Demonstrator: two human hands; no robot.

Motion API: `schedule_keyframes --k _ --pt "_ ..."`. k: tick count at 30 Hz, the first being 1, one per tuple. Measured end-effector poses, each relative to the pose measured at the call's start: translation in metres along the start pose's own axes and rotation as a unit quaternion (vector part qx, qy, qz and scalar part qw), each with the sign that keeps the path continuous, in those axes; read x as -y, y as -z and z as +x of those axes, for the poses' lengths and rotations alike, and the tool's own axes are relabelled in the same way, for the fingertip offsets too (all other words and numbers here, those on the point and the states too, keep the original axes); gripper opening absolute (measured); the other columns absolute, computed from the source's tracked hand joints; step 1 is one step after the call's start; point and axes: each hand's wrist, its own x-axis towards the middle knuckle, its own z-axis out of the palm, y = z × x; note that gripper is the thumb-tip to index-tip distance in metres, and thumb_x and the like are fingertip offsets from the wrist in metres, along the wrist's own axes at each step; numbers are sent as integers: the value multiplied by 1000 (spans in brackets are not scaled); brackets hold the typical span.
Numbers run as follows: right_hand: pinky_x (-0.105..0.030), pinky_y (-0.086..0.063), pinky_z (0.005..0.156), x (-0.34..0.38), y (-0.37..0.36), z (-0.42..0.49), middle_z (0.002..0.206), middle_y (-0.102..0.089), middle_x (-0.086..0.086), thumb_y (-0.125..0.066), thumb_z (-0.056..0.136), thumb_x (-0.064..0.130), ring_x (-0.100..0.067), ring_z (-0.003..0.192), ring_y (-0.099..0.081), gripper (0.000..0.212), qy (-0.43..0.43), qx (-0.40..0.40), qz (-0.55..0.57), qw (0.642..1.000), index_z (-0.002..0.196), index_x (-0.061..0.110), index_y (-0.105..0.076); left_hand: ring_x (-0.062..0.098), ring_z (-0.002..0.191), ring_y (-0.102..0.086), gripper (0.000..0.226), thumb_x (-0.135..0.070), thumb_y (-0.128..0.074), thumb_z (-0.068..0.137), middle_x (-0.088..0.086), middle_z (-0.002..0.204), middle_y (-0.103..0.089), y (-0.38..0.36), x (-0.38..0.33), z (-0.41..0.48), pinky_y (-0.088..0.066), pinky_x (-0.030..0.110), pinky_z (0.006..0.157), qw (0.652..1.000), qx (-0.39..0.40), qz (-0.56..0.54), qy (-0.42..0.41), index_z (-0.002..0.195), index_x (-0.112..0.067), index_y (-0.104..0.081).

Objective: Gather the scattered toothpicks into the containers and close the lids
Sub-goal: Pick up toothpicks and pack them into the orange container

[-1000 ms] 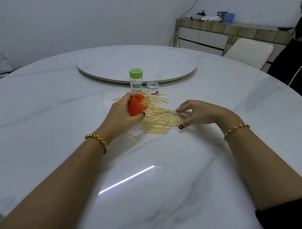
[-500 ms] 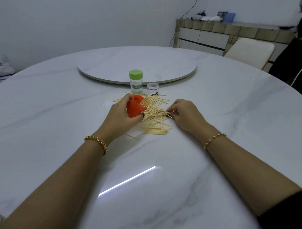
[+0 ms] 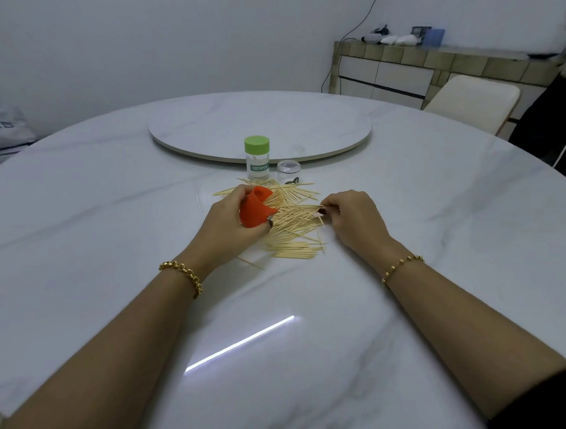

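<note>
A pile of wooden toothpicks (image 3: 293,226) lies scattered on the white marble table (image 3: 115,220). My left hand (image 3: 234,225) grips a red container (image 3: 255,207) tipped on its side, its mouth facing the pile with several toothpicks inside. My right hand (image 3: 349,218) sits at the pile's right edge and pinches a few toothpicks between thumb and fingers. Behind the pile stands a clear toothpick jar with a green lid (image 3: 257,157), lid on. A small clear container (image 3: 288,172) stands just right of it.
A round lazy Susan (image 3: 208,127) lies behind the jars. A cream chair (image 3: 473,101) and a tiled sideboard (image 3: 446,64) are at the back right. A dark-clothed person stands at the right edge (image 3: 548,121).
My right hand slid left along the pile and closed its fingertips on a few toothpicks. My left hand kept the red container tipped in the same place.
</note>
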Motion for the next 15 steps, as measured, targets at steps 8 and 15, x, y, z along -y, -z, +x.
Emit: schedule_keyframes --k 8,15 --pt "-41 -51 66 1 1 1 78 -72 -5 -56 89 10 -27 75 -63 17 -3 -38 38 999 86 10 -73 7 96 -51 51 -21 -77 79 -7 112 -56 -2 1 0 -38 -1 68 1000 2 10 0 124 -21 -52" --pt "-40 -50 65 7 7 -1 75 -71 -1 -55 89 7 -22 69 -62 19 -8 -90 78 993 83 11 -72 8 102 -51 54 -24 -78 77 -9 115 -57 -2 2 0 -40 0 73 1000 0 19 -8 125 -22 -54"
